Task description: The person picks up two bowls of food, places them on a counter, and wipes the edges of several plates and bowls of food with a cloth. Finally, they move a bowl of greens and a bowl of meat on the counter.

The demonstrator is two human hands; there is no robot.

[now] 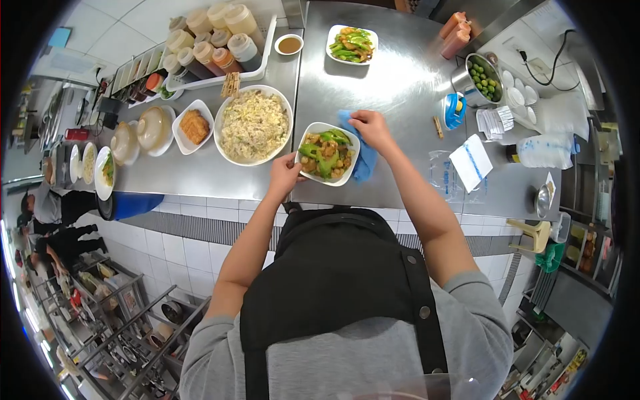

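Observation:
A white square bowl [327, 154] of green peppers and browned pieces stands on the steel counter in front of me. My left hand [286, 173] grips its left rim with the fingers pressed together. At the bowl's upper right, my right hand [371, 128] pinches a blue cloth [364, 162], which lies along the bowl's right side. To the left is a large white bowl of fried rice [255, 125] with a bundle of wooden clips [231, 85] at its rim. Further up the counter sits a second square dish of green vegetables [352, 45].
A fried cutlet dish [194, 129], covered plates [153, 129] and a tray of sauce bottles [217, 41] are on the left. A pot of green fruit [483, 79], orange bottles [455, 35] and paper sheets [471, 163] are on the right. People stand far left.

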